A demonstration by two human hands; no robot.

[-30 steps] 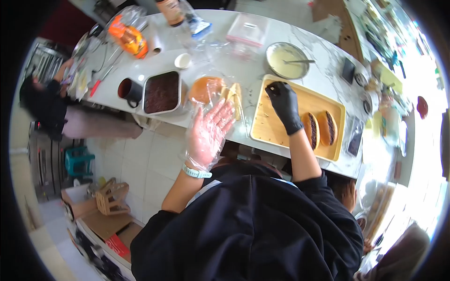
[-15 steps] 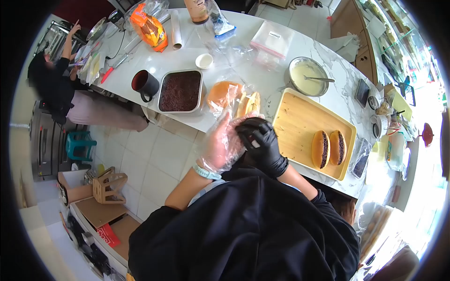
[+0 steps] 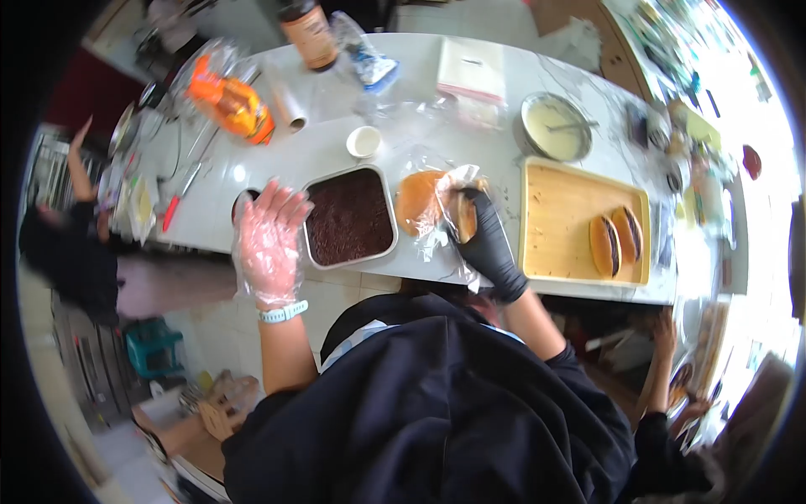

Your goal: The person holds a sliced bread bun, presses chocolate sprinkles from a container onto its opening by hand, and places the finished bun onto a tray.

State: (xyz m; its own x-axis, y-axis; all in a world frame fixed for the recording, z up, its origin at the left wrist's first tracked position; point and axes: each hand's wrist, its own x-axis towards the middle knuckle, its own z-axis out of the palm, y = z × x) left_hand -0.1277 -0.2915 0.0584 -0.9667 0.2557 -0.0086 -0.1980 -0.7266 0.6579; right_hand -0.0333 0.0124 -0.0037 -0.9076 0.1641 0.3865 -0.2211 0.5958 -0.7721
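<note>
My left hand, in a clear plastic glove, is open, palm up, beside the metal tin of dark crumbly filling. My right hand, in a black glove, reaches to the bread in the clear bag; its fingers are partly hidden, and their grip is unclear. A round bun lies in plastic just left of it. On the yellow tray, two buns with dark filling lie side by side at the right end.
A bowl of cream with a spoon stands behind the tray. Farther back are a white cup, an orange packet, a brown bottle and a plastic box. One person is at the left, another at the lower right.
My hands came together, then parted. My left hand has moved left to beside the tin. My right hand has gone from the tray to the bagged bread. The camera view has shifted.
</note>
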